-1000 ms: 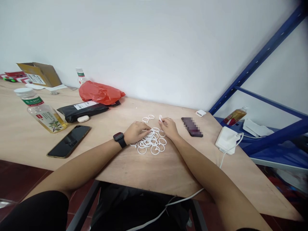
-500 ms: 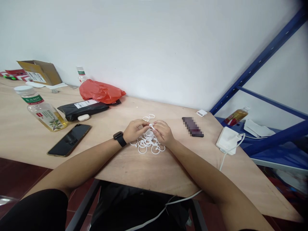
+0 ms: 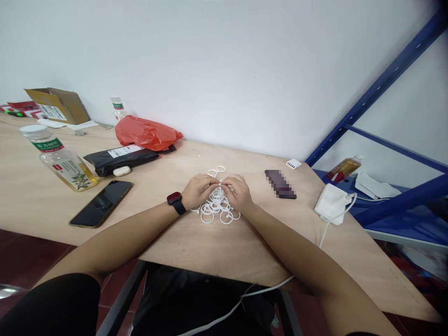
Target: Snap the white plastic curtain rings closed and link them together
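Note:
Both hands meet over a pile of white plastic rings (image 3: 216, 201) on the wooden table. My left hand (image 3: 199, 191), with a black watch (image 3: 176, 202) at its wrist, pinches a small white ring (image 3: 220, 184) between thumb and forefinger. From the other side my right hand (image 3: 238, 192) pinches the same ring, fingertips almost touching the left ones. Most of that ring is hidden by the fingers. Just beyond the hands lie two joined white rings (image 3: 220, 169). Several rings in the pile carry small round knobs.
To the left are a phone (image 3: 101, 204), a tea bottle (image 3: 63, 161), a white earbud case (image 3: 122, 171), a black parcel (image 3: 121, 158) and a red bag (image 3: 147, 133). Rightward lie a blurred phone (image 3: 280, 184), a white charger (image 3: 332, 204) with a cable, and a blue rack (image 3: 378, 86).
The fingertips have drawn closer together around the small white ring, and it shows less between them. My left wrist has shifted slightly right. The pile looks unchanged.

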The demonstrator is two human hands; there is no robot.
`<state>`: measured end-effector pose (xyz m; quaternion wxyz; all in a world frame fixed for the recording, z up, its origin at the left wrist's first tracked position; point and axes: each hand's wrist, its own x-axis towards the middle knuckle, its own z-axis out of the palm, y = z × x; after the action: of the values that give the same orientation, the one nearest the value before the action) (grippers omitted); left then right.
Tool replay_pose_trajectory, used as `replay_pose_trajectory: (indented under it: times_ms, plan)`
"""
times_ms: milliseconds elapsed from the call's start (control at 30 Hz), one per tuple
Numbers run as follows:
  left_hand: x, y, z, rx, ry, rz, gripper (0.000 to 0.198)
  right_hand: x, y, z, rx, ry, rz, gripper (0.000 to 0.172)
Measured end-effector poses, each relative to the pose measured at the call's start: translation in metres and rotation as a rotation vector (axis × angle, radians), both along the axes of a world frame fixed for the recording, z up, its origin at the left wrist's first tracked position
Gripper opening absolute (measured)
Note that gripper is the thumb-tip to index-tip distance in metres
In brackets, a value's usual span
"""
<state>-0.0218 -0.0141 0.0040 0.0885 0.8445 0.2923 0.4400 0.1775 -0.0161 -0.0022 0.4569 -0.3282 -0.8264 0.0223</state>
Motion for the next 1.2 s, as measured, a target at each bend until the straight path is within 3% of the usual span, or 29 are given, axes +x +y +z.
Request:
replay_pose_trajectory:
  times_ms: [300, 433, 567, 767, 867, 1000, 1200]
  plan:
    - [0.001, 0.008, -0.001, -0.05, 0.009, 0.024, 0.022, 0.0, 0.002, 0.0, -0.053, -0.025, -0.07, 0.018]
    - [-0.009, 0.028, -0.012, -0.123, 0.071, 0.135, 0.028, 0.005, 0.01, -0.002, -0.098, -0.03, -0.152, 0.013]
    - [-0.018, 0.045, -0.023, -0.217, 0.271, 0.234, 0.037, 0.007, 0.015, -0.005, -0.139, -0.057, -0.176, 0.014]
    - [-0.016, 0.047, -0.023, -0.275, 0.469, 0.139, 0.041, 0.007, 0.02, -0.01, -0.219, -0.149, -0.176, 0.023]
    - [-0.013, 0.044, -0.02, -0.253, 0.449, 0.117, 0.036, 0.009, 0.026, -0.014, -0.267, -0.151, -0.171, 0.026]
    - [-0.012, 0.043, -0.02, -0.241, 0.398, 0.156, 0.047, 0.012, 0.033, -0.02, -0.32, -0.133, -0.17, 0.026]
    - [-0.017, 0.046, -0.026, -0.183, 0.386, 0.288, 0.03, 0.012, 0.035, -0.021, -0.34, -0.135, -0.171, 0.025]
